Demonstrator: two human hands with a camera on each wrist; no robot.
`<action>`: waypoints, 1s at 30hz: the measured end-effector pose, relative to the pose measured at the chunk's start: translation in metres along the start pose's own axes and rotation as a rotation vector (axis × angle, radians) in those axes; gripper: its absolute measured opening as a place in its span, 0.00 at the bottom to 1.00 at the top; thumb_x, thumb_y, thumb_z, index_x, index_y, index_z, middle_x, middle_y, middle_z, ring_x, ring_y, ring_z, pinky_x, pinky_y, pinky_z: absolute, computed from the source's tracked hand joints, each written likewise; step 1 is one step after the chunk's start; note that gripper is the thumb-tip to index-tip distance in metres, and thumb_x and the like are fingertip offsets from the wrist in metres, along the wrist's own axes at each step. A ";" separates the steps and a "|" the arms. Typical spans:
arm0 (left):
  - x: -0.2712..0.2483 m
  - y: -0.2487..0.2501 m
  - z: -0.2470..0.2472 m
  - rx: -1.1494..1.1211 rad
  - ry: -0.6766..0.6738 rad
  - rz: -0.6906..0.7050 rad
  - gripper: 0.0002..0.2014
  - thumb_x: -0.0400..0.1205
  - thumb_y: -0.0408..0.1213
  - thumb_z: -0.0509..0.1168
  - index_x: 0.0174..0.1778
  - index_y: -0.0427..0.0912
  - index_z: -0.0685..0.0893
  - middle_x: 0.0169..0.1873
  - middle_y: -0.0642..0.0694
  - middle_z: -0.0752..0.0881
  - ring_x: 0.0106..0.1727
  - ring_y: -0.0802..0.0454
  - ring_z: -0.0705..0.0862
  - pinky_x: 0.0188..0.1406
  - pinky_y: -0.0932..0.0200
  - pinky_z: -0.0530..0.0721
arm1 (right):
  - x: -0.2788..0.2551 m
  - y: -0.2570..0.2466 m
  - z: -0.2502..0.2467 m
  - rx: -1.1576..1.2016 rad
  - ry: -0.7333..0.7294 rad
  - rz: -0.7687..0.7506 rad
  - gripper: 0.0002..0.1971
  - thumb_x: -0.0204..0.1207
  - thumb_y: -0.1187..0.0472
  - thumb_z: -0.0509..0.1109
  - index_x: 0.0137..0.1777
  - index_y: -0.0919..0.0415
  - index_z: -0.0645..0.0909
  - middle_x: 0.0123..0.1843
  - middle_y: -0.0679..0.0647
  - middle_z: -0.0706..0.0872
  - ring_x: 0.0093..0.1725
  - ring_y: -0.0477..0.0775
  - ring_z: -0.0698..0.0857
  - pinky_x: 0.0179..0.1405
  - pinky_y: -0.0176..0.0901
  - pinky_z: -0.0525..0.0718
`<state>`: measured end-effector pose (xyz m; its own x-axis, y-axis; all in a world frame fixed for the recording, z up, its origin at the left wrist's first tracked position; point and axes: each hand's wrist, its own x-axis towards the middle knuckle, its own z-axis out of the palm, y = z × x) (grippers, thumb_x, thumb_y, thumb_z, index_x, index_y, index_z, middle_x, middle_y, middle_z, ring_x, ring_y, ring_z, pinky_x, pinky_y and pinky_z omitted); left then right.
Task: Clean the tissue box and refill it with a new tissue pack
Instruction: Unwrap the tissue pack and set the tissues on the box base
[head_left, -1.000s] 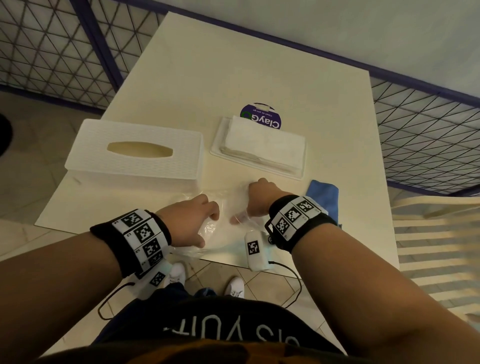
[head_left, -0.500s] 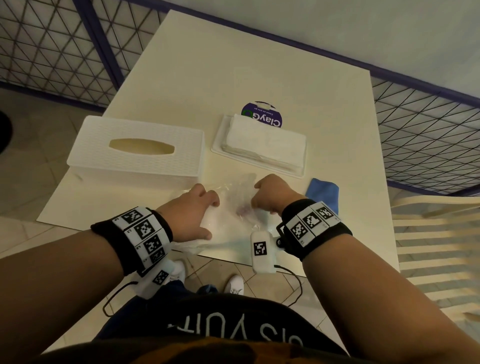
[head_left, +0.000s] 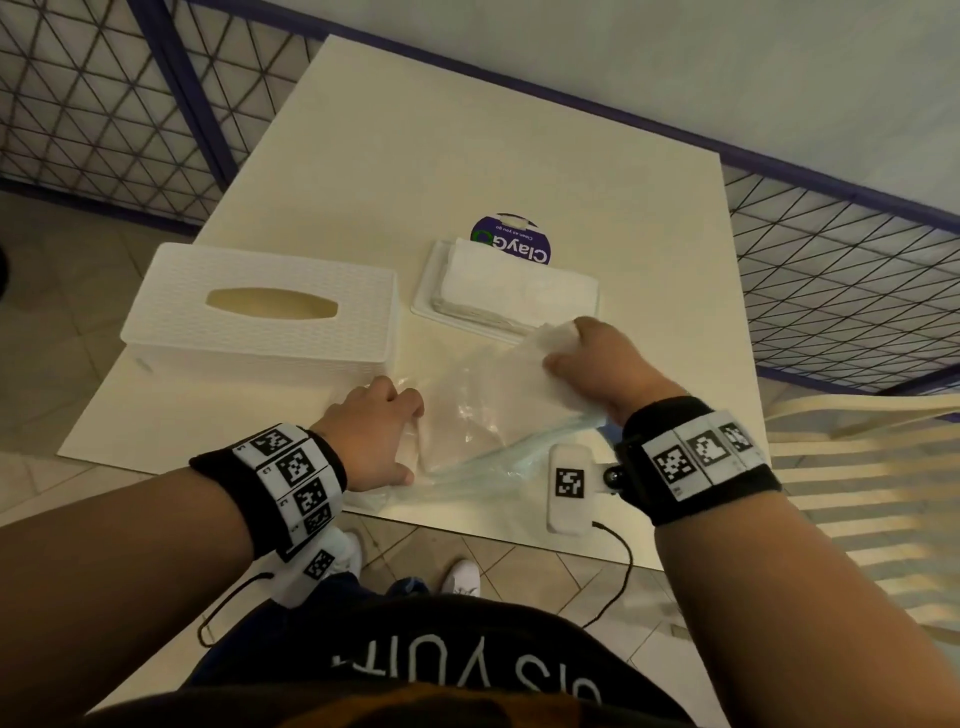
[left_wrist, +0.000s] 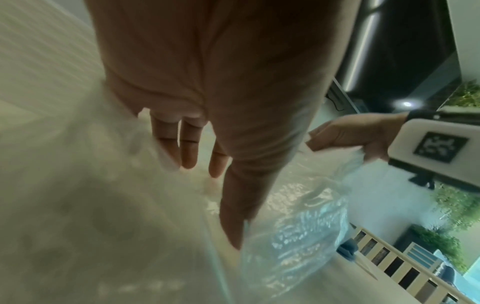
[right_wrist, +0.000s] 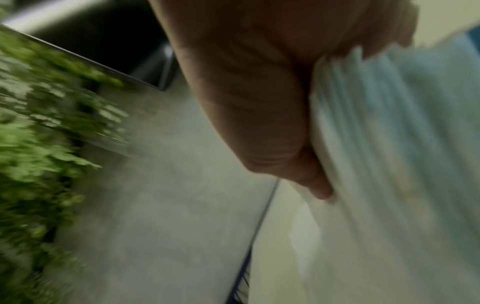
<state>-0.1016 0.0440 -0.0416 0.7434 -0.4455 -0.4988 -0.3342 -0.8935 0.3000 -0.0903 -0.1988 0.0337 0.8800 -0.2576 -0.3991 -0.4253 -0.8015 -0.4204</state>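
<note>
The fingers (left_wrist: 191, 148) of the left hand (head_left: 371, 434) are held straight and laid flat on the near end of a clear, crinkled plastic wrapper (head_left: 483, 415), which is pressed against the cream rectangular table (head_left: 467, 156) close to its front edge. The fingers of the right hand (head_left: 597, 364) are curled round a bunched white fold at the wrapper's far end, and that end is lifted off the tabletop; in the right wrist view, which is heavily blurred, the thumb is seen clamped against pleated white and pale blue material. The wrapper is stretched between the two hands. Just behind the left hand, the white woven-texture plastic tissue box cover (head_left: 265, 306) is stood on the table with its oval slot facing up. To its right, a stack of white tissues (head_left: 514, 288) is set in a shallow white tray (head_left: 423, 304), and the raised right hand overlaps the stack's near right corner. A round purple sticker printed with white letters (head_left: 511, 241) is partly covered by the stack's far edge. A cream slatted chair (head_left: 857, 467) is stood at the right of the table, and black diamond-mesh fencing (head_left: 78, 93) is run along the floor behind it.
</note>
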 end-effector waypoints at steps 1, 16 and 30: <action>0.000 -0.001 0.001 0.025 -0.012 0.000 0.36 0.68 0.55 0.75 0.70 0.55 0.67 0.64 0.48 0.68 0.64 0.46 0.72 0.61 0.46 0.78 | -0.001 0.000 -0.012 -0.043 0.039 -0.015 0.19 0.76 0.60 0.66 0.66 0.65 0.74 0.64 0.65 0.81 0.62 0.65 0.80 0.54 0.44 0.75; -0.009 0.017 -0.060 -1.215 0.086 0.034 0.34 0.78 0.36 0.69 0.77 0.30 0.62 0.69 0.32 0.75 0.71 0.40 0.73 0.57 0.73 0.79 | -0.026 -0.026 -0.074 0.512 0.172 -0.356 0.13 0.73 0.61 0.71 0.57 0.55 0.79 0.48 0.53 0.89 0.45 0.52 0.87 0.47 0.47 0.86; -0.021 -0.018 -0.040 -1.279 0.435 0.092 0.19 0.51 0.40 0.75 0.35 0.60 0.81 0.34 0.56 0.83 0.41 0.52 0.82 0.41 0.55 0.79 | -0.029 0.007 0.020 0.806 -0.034 -0.345 0.17 0.69 0.76 0.74 0.43 0.52 0.78 0.39 0.46 0.80 0.34 0.33 0.78 0.37 0.24 0.77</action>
<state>-0.0877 0.0716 -0.0044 0.9488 -0.2342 -0.2120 0.1991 -0.0775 0.9769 -0.1225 -0.1862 0.0262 0.9857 -0.0445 -0.1626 -0.1683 -0.2028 -0.9646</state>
